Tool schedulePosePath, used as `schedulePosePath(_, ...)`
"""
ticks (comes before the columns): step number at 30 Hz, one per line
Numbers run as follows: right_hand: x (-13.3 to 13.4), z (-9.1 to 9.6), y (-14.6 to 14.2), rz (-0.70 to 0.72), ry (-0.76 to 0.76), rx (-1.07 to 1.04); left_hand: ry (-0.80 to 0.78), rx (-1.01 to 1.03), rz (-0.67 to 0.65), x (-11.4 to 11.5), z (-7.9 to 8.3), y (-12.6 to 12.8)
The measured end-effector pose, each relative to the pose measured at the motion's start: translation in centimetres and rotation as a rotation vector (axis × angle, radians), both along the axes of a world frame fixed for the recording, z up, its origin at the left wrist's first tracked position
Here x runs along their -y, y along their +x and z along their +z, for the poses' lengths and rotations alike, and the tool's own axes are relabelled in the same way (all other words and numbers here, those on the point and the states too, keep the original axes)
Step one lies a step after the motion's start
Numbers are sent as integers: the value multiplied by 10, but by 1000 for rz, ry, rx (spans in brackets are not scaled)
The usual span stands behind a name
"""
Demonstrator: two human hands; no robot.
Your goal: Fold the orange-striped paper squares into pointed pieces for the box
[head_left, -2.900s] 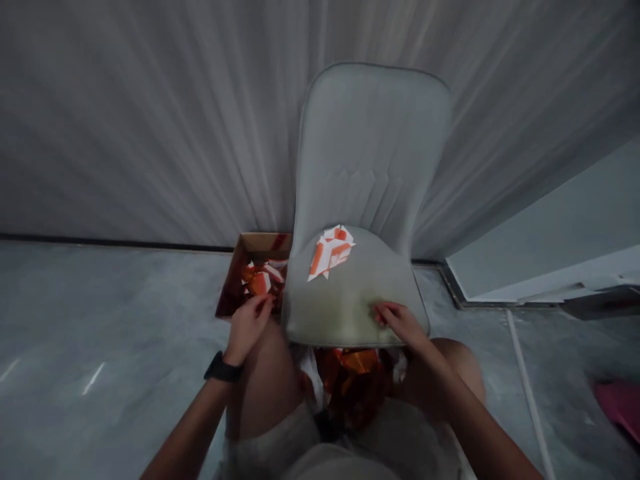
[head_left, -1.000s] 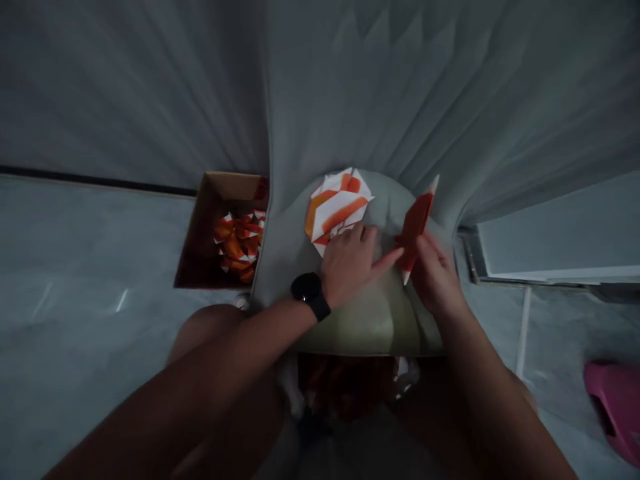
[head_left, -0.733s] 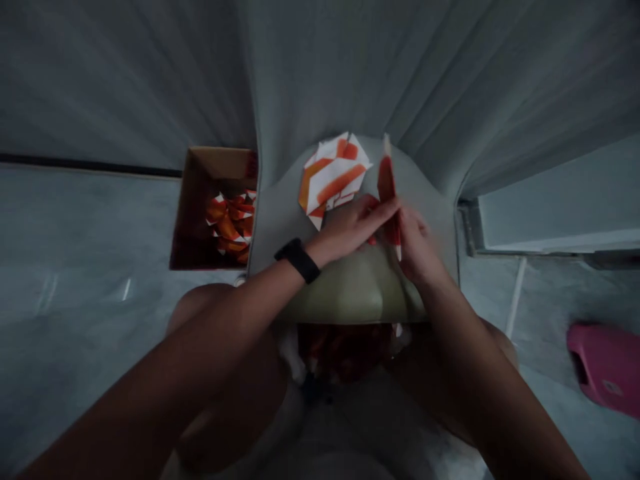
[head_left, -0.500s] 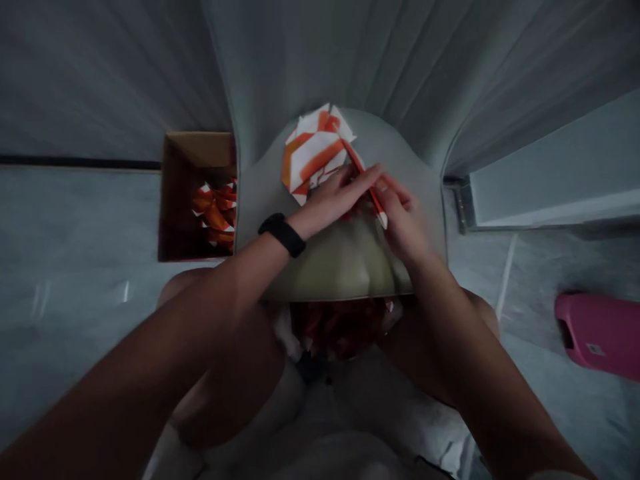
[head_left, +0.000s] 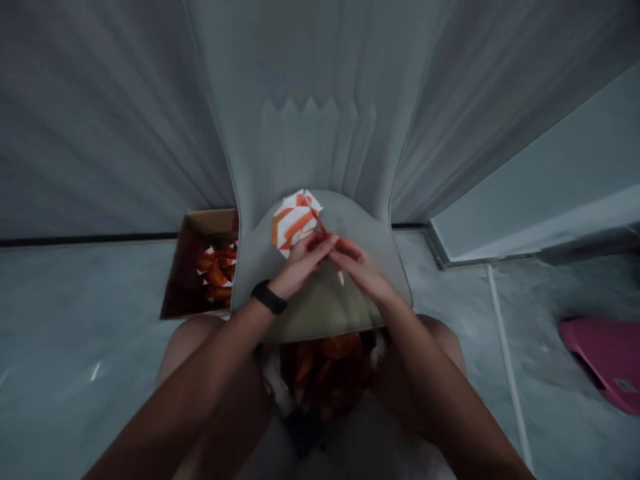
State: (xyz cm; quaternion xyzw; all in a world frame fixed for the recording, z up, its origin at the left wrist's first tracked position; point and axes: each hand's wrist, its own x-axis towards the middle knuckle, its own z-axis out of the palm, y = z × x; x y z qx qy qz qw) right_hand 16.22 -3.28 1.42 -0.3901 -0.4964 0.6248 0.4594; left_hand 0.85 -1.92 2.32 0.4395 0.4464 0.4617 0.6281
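Observation:
A narrow folded red-and-white paper strip (head_left: 341,275) is pinched between my two hands over the seat of a padded chair (head_left: 300,320). My left hand (head_left: 310,255), with a black band on its wrist, closes on the strip from the left. My right hand (head_left: 361,268) grips it from the right, and the fingertips of both hands meet. Part of the strip is hidden behind the fingers. Just beyond my left hand, orange-and-white striped paper (head_left: 293,223) lies on the seat, partly covered by that hand.
Left of the chair, an open cardboard box (head_left: 183,287) holds several orange and white folded pieces (head_left: 217,272). A heap of orange-red pieces (head_left: 325,373) is between my legs, below the seat's front edge. A pink plastic object (head_left: 607,360) rests on the floor at right.
My view has tilted up, so the chair and hands appear lower and smaller. My hands still hold the strip, with fingertips closer together. The striped paper stays on the seat.

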Motion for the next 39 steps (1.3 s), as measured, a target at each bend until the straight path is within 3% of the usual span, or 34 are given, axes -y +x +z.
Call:
schedulePosePath(5,5,-15,-18,-73,-41,-85,-14,30,-43,5,-3,-13)
schedulePosePath(11,-8,-34,-34,-191,-61,-26,-1,0,65,-6,-20,-17)
schedulePosePath(16,-24,-38,-38,-170,-49,42,272,-224,109,-17,-40,-17)
schedulePosePath(19,-28,-31,-33,-153,59,208,522,-506,60,-19,-40,-22)
schedulePosePath(22,-28,-23,-24,-134,142,348,653,-674,-4,-19,-35,-26)
schedulePosePath(26,-26,-16,-15,-182,99,418,571,-548,-9,-22,-35,-26)
schedulePosePath(32,-27,-17,-13,-205,-32,307,427,-376,-36,-27,-39,-29)
schedulePosePath(39,-22,-19,-14,-152,184,566,502,-600,49,-27,-41,-35)
